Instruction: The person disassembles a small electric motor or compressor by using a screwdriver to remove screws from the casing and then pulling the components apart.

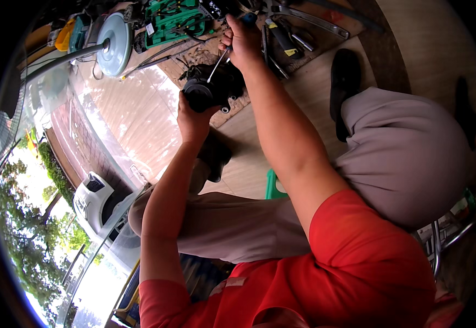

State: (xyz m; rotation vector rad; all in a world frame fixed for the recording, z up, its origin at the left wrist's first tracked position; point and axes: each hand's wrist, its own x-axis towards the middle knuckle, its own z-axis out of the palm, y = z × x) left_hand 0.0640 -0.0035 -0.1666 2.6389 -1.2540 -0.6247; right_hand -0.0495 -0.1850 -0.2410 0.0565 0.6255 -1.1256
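My left hand (194, 119) is closed around the lower side of a black machine part (200, 94) with a round, cylinder-like end, which I cannot name more exactly. In my right hand (243, 45) is a screwdriver (216, 68), its dark handle mostly hidden by my fingers. The thin bright shaft slants down to the left, and its tip reaches the black part. Whether the tip sits in a screw is too small to tell. Right of my right hand lie a black and yellow tool (282, 38) and other hand tools on a brown board (317, 46).
A green tool case (175, 22) lies open at the far side. Left of it is a pale blue round disc (114, 45), the base of a stand with a grey pole. A green stool (273, 185) shows between my legs. Glass and a white car are at left.
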